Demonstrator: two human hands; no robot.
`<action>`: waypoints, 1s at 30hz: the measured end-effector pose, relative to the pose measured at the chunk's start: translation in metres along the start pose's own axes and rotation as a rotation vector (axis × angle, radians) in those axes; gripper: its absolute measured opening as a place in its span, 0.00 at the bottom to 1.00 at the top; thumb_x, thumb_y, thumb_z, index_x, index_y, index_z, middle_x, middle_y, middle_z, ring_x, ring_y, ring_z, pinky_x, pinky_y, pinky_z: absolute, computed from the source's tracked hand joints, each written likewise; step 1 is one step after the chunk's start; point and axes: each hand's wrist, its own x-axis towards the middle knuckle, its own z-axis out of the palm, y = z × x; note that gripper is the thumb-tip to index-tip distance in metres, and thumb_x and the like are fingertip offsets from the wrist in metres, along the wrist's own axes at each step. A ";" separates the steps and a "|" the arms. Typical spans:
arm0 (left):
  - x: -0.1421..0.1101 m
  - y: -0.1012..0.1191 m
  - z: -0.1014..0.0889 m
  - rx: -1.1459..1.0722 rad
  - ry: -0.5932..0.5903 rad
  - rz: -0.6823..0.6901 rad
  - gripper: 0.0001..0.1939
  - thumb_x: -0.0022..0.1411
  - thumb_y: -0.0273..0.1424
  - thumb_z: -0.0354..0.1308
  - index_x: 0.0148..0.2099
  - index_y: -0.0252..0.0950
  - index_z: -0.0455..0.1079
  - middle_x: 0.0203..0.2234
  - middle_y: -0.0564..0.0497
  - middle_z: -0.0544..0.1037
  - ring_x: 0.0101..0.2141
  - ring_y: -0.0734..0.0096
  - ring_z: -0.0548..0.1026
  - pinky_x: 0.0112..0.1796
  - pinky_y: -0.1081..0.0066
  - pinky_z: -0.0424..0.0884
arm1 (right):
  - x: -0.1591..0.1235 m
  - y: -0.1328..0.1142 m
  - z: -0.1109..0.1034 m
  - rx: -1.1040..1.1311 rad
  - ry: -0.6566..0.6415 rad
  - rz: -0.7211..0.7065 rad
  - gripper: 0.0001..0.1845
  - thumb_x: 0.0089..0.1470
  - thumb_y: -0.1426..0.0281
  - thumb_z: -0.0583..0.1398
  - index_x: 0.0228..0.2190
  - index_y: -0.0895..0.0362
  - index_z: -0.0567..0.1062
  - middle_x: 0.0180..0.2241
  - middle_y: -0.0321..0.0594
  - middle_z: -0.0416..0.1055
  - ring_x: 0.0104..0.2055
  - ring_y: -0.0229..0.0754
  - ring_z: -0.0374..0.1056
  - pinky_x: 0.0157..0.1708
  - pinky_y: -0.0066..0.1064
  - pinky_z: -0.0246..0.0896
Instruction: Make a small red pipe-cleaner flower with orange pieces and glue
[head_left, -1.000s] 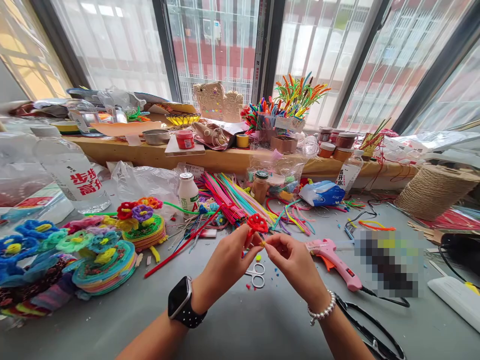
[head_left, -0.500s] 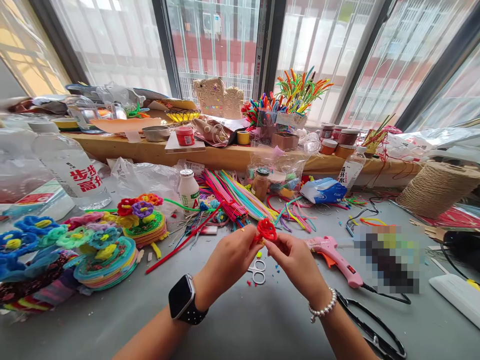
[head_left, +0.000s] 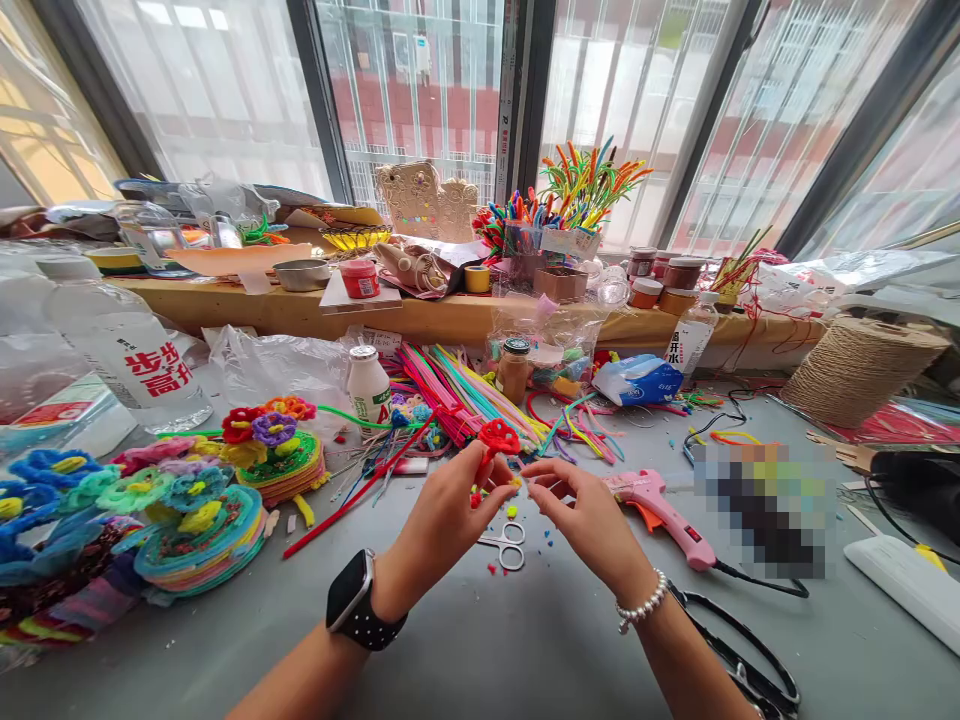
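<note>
Above the grey table, my left hand (head_left: 450, 510) pinches a red pipe-cleaner flower (head_left: 499, 436) between thumb and fingers, its bloom tilted up. My right hand (head_left: 589, 515) is just to the right, thumb and fingers curved and slightly parted, with nothing visible in them. A tiny yellow bit shows near my left thumb tip; whether it belongs to the flower I cannot tell. Below and between the hands lie small white-handled scissors (head_left: 512, 546) with red and blue scraps around them. To the right of my right hand lies a pink glue gun (head_left: 667, 515).
Finished fuzzy flowers on round layered bases (head_left: 202, 540) fill the left side. Behind the hands lie loose pipe cleaners (head_left: 465, 395), a white bottle (head_left: 367, 385) and a brown jar (head_left: 514, 370). A twine spool (head_left: 862, 370) and black-framed glasses-like object (head_left: 739, 640) are at right.
My right hand has come away from the red flower, moving slightly right. The flower, in my left hand, has shifted left and turned. The whole view has shifted a little.
</note>
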 end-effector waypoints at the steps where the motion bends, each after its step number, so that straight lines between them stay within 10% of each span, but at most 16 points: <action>1: 0.000 0.000 -0.001 -0.037 -0.013 -0.016 0.05 0.54 0.30 0.51 0.30 0.37 0.56 0.26 0.53 0.74 0.26 0.75 0.71 0.30 0.73 0.66 | 0.000 0.001 0.000 0.046 -0.027 0.012 0.11 0.48 0.66 0.54 0.31 0.58 0.72 0.27 0.38 0.70 0.26 0.36 0.64 0.24 0.25 0.58; 14: -0.001 0.001 0.002 0.005 -0.050 -0.024 0.06 0.53 0.32 0.51 0.28 0.37 0.57 0.24 0.54 0.72 0.25 0.75 0.69 0.27 0.74 0.64 | 0.003 0.004 0.004 0.387 -0.191 0.154 0.13 0.46 0.62 0.56 0.22 0.61 0.68 0.17 0.32 0.62 0.16 0.28 0.54 0.15 0.20 0.45; 30: 0.001 0.005 -0.003 -0.198 -0.036 -0.042 0.06 0.51 0.28 0.54 0.27 0.38 0.58 0.23 0.58 0.73 0.24 0.77 0.70 0.28 0.77 0.65 | 0.001 0.005 0.008 -0.051 0.006 -0.260 0.13 0.52 0.65 0.51 0.21 0.58 0.67 0.20 0.33 0.63 0.21 0.33 0.58 0.22 0.23 0.51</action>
